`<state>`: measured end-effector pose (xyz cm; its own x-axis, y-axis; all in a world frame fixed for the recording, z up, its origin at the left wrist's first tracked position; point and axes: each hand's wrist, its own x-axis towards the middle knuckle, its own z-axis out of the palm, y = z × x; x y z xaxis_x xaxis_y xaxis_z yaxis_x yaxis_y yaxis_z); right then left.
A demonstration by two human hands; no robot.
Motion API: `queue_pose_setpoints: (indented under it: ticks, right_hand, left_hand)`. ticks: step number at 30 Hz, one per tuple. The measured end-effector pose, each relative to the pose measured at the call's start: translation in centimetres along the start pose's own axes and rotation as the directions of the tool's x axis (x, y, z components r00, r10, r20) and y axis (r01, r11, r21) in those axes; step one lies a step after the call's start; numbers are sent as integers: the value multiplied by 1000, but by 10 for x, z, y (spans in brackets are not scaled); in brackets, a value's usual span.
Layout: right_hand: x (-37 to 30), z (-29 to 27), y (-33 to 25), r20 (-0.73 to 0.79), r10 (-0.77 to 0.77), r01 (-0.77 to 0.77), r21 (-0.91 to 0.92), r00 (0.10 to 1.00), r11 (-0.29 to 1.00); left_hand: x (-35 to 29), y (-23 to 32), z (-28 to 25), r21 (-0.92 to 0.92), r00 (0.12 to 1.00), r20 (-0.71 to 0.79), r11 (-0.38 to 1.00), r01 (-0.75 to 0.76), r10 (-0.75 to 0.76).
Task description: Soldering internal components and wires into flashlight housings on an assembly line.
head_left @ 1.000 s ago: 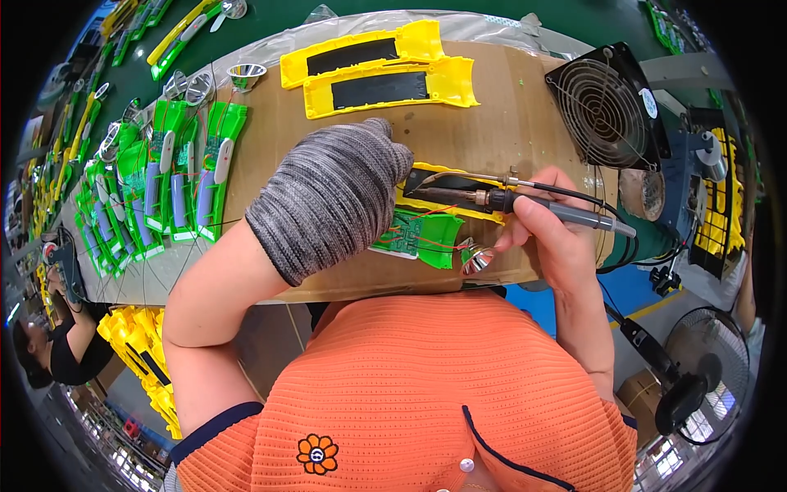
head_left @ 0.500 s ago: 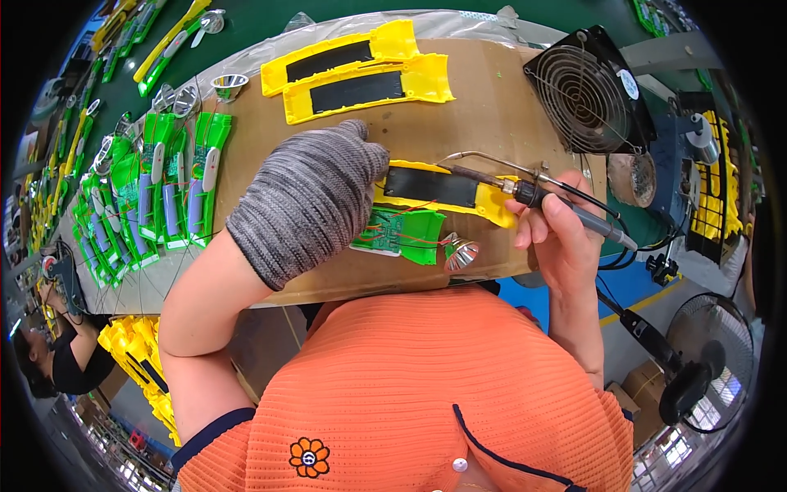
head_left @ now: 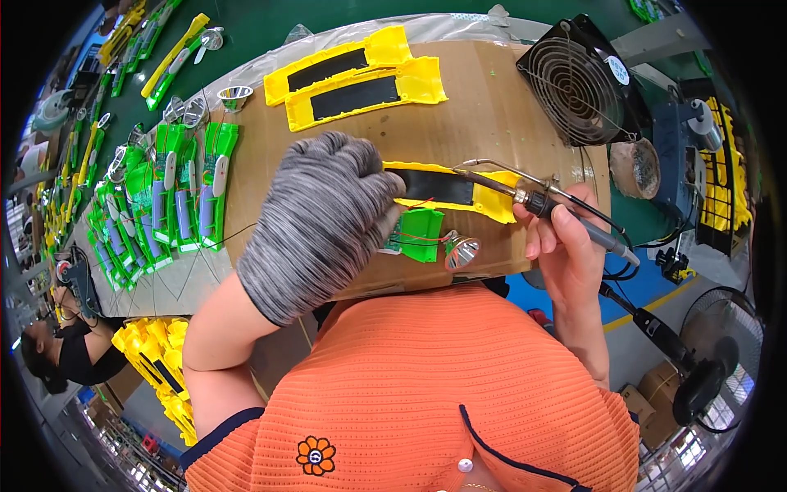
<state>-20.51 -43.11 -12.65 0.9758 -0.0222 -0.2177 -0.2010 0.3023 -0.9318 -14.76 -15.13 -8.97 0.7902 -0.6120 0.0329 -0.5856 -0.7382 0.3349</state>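
So the soldering iron point(head_left: 537, 202) looks light and stiff; the grey handle's the place to hold it, since the bare metal end is probably hot. Right hand point(head_left: 577, 256) has its fingers wrapped round that handle. At the iron's 8 o'clock, on the bench point(head_left: 492, 115), sits a green casing point(head_left: 424, 223), likely light, rigid plastic. Best picked up by its edges, because the thin red wires point(head_left: 422, 241) look easy to snag. Left hand point(head_left: 328, 217), in a stripy grey knit glove, is curled over the casing's end; can't tell what it's pinching.

From that casing, a shiny cone reflector point(head_left: 461, 251) is at 4 o'clock, probably slippery. A curved yellow shell point(head_left: 492, 201) with a flat black pad is around 12 to 1. Further out: more glossy yellow shells point(head_left: 430, 78) at 11, a wire-grilled black fan point(head_left: 578, 82) between 1 and 2.
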Motion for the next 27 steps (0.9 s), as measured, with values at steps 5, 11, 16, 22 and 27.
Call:
queue_pose_setpoints:
  ticks: [5, 11, 16, 22, 27]
  right_hand:
    - [-3, 1, 8, 34, 8, -15, 188, 999, 982]
    - [-3, 28, 20, 32, 53, -61, 384, 998, 921]
    - [2, 9, 10, 43, -67, 53, 277, 997, 959]
    - [7, -12, -24, 100, -82, 75, 70, 992, 995]
    - [15, -12, -35, 161, 23, 0, -140, 987, 990]
  left_hand:
    - [-7, 8, 19, -101, 994, -108, 994, -36, 25]
    - [-7, 25, 42, -233, 984, -179, 972, -18, -25]
    - [4, 23, 38, -265, 988, -118, 962, 68, -102]
    - [13, 25, 34, -147, 987, 15, 976, 162, -162]
    - [22, 28, 29, 5, 975, 129, 983, 183, -182]
